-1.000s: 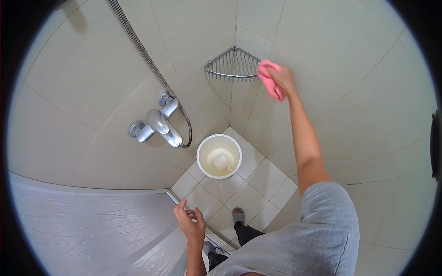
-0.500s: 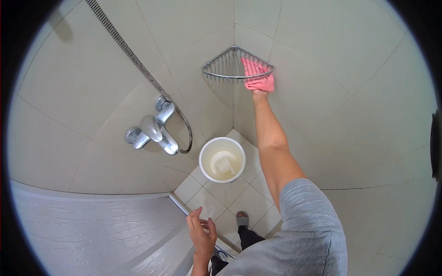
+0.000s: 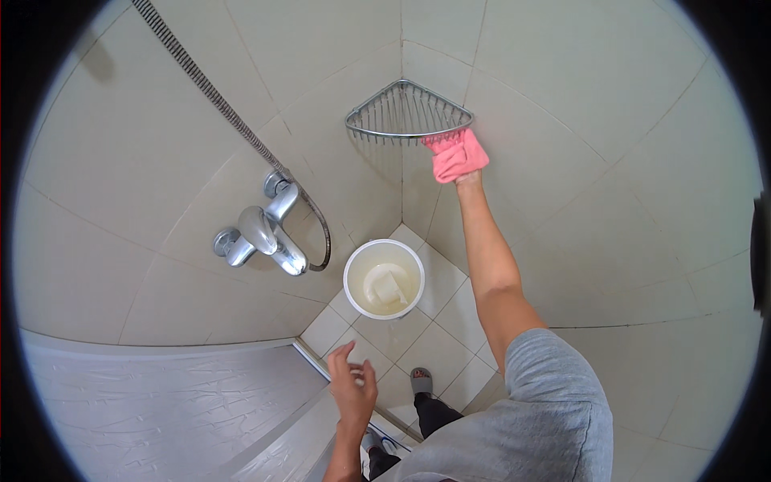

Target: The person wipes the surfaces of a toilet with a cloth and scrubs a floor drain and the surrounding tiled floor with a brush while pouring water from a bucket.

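Observation:
A pink cloth (image 3: 459,157) covers most of my right hand (image 3: 468,177), which presses it against the tiled wall just under the front right edge of a chrome corner rack (image 3: 409,132). The fingers beneath the cloth are hidden. My right arm reaches up across the view to that spot. Lower down, my left hand (image 3: 353,394) hangs in the air with nothing in it, its fingers loosely curled and apart.
A white bucket (image 3: 348,277) stands on the floor in the corner, holding water and a pale dipper (image 3: 388,289). On the left wall are a chrome mixer tap (image 3: 261,229) and a metal shower hose (image 3: 217,100). A grey translucent panel (image 3: 161,402) lies lower left.
My right hand and the cloth have shifted right and down, from behind the rack's bars to below its right edge. My left hand stays nearly in place.

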`<action>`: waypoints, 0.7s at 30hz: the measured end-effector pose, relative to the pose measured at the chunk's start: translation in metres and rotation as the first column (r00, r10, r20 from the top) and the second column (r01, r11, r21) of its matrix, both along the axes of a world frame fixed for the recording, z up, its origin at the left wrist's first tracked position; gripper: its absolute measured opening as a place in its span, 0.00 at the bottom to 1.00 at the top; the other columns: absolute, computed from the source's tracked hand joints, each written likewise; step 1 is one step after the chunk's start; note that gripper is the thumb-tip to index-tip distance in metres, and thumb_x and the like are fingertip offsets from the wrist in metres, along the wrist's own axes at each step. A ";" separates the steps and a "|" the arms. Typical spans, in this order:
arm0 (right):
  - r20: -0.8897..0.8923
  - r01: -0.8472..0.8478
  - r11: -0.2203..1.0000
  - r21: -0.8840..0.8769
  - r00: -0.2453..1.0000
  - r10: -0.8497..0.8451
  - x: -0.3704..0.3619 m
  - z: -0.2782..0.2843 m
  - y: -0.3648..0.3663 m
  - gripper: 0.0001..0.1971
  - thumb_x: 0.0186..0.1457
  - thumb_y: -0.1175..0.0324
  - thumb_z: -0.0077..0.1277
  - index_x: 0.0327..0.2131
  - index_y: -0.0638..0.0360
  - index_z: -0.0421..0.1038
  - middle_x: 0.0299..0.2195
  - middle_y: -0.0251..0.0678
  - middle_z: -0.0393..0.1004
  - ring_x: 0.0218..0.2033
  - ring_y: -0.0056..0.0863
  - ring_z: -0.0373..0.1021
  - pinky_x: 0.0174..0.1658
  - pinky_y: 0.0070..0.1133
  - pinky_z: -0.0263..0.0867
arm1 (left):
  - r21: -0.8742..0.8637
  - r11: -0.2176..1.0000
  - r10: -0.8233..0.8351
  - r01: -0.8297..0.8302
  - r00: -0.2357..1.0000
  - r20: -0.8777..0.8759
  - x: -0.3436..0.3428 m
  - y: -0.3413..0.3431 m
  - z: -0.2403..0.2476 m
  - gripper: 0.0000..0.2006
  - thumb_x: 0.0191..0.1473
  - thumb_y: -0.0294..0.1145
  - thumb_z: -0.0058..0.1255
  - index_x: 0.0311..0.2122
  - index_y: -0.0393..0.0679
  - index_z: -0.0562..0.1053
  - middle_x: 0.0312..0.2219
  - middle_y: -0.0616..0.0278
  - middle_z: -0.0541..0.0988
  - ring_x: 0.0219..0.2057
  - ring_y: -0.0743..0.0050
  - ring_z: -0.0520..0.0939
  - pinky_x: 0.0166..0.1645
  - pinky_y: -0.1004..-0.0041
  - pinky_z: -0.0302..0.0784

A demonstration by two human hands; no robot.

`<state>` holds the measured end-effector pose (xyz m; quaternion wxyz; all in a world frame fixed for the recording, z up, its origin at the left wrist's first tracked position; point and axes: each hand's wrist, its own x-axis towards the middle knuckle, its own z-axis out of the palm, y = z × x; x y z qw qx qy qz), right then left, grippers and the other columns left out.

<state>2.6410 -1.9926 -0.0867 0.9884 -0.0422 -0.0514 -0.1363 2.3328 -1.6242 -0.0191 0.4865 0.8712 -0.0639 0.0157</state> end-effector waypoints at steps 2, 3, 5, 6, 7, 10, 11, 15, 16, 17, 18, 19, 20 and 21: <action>0.070 -0.067 0.996 0.064 0.996 0.063 -0.026 0.002 0.012 0.10 0.56 0.67 0.38 0.36 0.63 0.64 0.38 0.33 0.67 0.38 0.23 0.62 0.45 0.18 0.60 | -0.110 0.989 -0.100 0.098 0.995 -0.010 0.019 -0.025 -0.006 0.20 0.46 0.17 0.46 0.47 0.36 0.62 0.41 0.52 0.65 0.25 0.75 0.74 0.27 0.80 0.72; 0.132 -0.134 0.985 0.113 0.984 0.119 -0.038 0.006 0.028 0.09 0.56 0.67 0.38 0.36 0.63 0.64 0.38 0.32 0.67 0.38 0.22 0.62 0.45 0.18 0.60 | -0.338 0.937 -0.134 0.088 0.984 -0.115 0.031 -0.038 -0.009 0.20 0.48 0.18 0.45 0.48 0.37 0.61 0.42 0.53 0.65 0.26 0.74 0.75 0.28 0.79 0.73; 0.280 -0.278 0.946 0.164 0.933 0.226 -0.073 0.016 0.058 0.09 0.56 0.68 0.38 0.34 0.63 0.64 0.38 0.32 0.67 0.37 0.22 0.62 0.44 0.17 0.60 | -0.695 0.718 -0.232 -0.038 0.928 -0.290 0.064 -0.079 -0.004 0.20 0.51 0.22 0.45 0.50 0.39 0.59 0.42 0.54 0.66 0.31 0.73 0.75 0.31 0.76 0.75; 0.334 -0.291 0.954 0.077 0.909 0.250 -0.087 0.022 0.072 0.09 0.56 0.68 0.38 0.34 0.63 0.65 0.37 0.32 0.67 0.36 0.21 0.62 0.44 0.17 0.61 | -0.805 0.576 -0.283 -0.143 0.889 -0.361 0.084 -0.097 0.004 0.20 0.52 0.25 0.44 0.51 0.41 0.59 0.42 0.56 0.66 0.35 0.72 0.75 0.33 0.74 0.76; 0.380 0.012 0.926 -0.377 0.914 0.143 -0.105 0.034 0.086 0.10 0.56 0.68 0.40 0.36 0.64 0.64 0.41 0.32 0.65 0.39 0.22 0.62 0.45 0.17 0.60 | -0.871 0.449 -0.355 -0.202 0.854 -0.381 0.104 -0.104 0.016 0.20 0.52 0.25 0.45 0.51 0.40 0.59 0.42 0.56 0.67 0.37 0.72 0.74 0.35 0.75 0.75; 0.358 0.377 0.255 -0.891 0.926 -0.119 -0.156 0.074 0.104 0.17 0.52 0.69 0.45 0.44 0.66 0.62 0.47 0.35 0.63 0.46 0.25 0.61 0.48 0.20 0.59 | -0.927 0.338 -0.355 -0.162 0.890 -0.285 0.137 -0.123 0.024 0.20 0.52 0.26 0.47 0.50 0.36 0.60 0.40 0.56 0.70 0.39 0.73 0.73 0.39 0.75 0.72; 0.094 0.138 0.361 -0.923 0.986 -0.135 -0.170 0.090 0.102 0.19 0.51 0.70 0.47 0.47 0.66 0.61 0.46 0.38 0.64 0.47 0.27 0.62 0.48 0.21 0.59 | -0.929 0.354 -0.312 -0.106 0.923 -0.224 0.145 -0.127 0.021 0.19 0.52 0.26 0.47 0.49 0.35 0.60 0.39 0.57 0.70 0.39 0.73 0.73 0.40 0.75 0.71; 0.300 0.274 -0.420 -0.865 0.954 0.003 -0.180 0.132 0.099 0.23 0.47 0.72 0.49 0.50 0.59 0.61 0.47 0.44 0.65 0.48 0.32 0.63 0.48 0.24 0.59 | -0.907 0.413 -0.289 0.087 0.957 -0.040 0.158 -0.141 0.015 0.19 0.52 0.25 0.44 0.48 0.31 0.59 0.42 0.52 0.70 0.41 0.67 0.74 0.46 0.71 0.72; 0.269 0.238 -0.325 -0.915 0.962 -0.053 -0.171 0.131 0.089 0.22 0.45 0.72 0.50 0.48 0.57 0.64 0.43 0.45 0.67 0.45 0.34 0.65 0.47 0.26 0.60 | -0.943 0.329 -0.354 0.043 0.932 -0.081 0.157 -0.143 0.026 0.20 0.52 0.26 0.44 0.50 0.31 0.58 0.44 0.51 0.68 0.42 0.66 0.73 0.46 0.70 0.72; 0.232 0.206 -0.217 -0.954 0.967 -0.104 -0.150 0.130 0.075 0.22 0.43 0.72 0.51 0.46 0.55 0.66 0.40 0.46 0.69 0.43 0.36 0.66 0.47 0.27 0.61 | -0.968 0.251 -0.416 -0.008 0.902 -0.115 0.159 -0.142 0.037 0.22 0.52 0.27 0.44 0.51 0.31 0.56 0.46 0.50 0.66 0.43 0.65 0.72 0.47 0.68 0.71; 0.367 0.281 -0.438 -0.854 0.922 -0.123 -0.127 0.138 0.050 0.20 0.42 0.71 0.51 0.44 0.54 0.68 0.39 0.44 0.69 0.42 0.37 0.67 0.46 0.28 0.61 | -0.984 0.168 -0.483 -0.062 0.864 -0.137 0.158 -0.142 0.051 0.23 0.53 0.27 0.44 0.52 0.30 0.54 0.48 0.48 0.64 0.43 0.64 0.72 0.47 0.67 0.71; 0.497 0.325 -0.636 -0.700 0.861 -0.107 -0.098 0.146 0.023 0.19 0.41 0.69 0.52 0.42 0.53 0.70 0.38 0.43 0.70 0.41 0.39 0.67 0.46 0.29 0.62 | -0.959 0.280 -0.409 -0.055 0.896 -0.171 0.151 -0.142 0.060 0.28 0.53 0.30 0.44 0.55 0.31 0.49 0.51 0.47 0.58 0.44 0.63 0.71 0.47 0.65 0.70; 0.431 0.108 -0.780 -0.617 0.875 -0.220 -0.065 0.151 0.003 0.17 0.42 0.67 0.52 0.40 0.55 0.71 0.39 0.43 0.70 0.40 0.40 0.67 0.45 0.30 0.63 | -0.930 0.368 -0.352 -0.024 0.922 -0.163 0.146 -0.142 0.057 0.28 0.53 0.30 0.44 0.55 0.31 0.49 0.52 0.46 0.57 0.43 0.63 0.71 0.47 0.66 0.71; 0.384 -0.113 -0.855 -0.507 0.858 -0.341 -0.036 0.156 -0.005 0.15 0.42 0.65 0.52 0.38 0.56 0.71 0.39 0.42 0.70 0.40 0.42 0.67 0.43 0.31 0.64 | -0.885 0.466 -0.282 0.000 0.948 -0.149 0.142 -0.134 0.054 0.29 0.53 0.30 0.45 0.56 0.32 0.49 0.52 0.46 0.56 0.43 0.63 0.71 0.47 0.66 0.71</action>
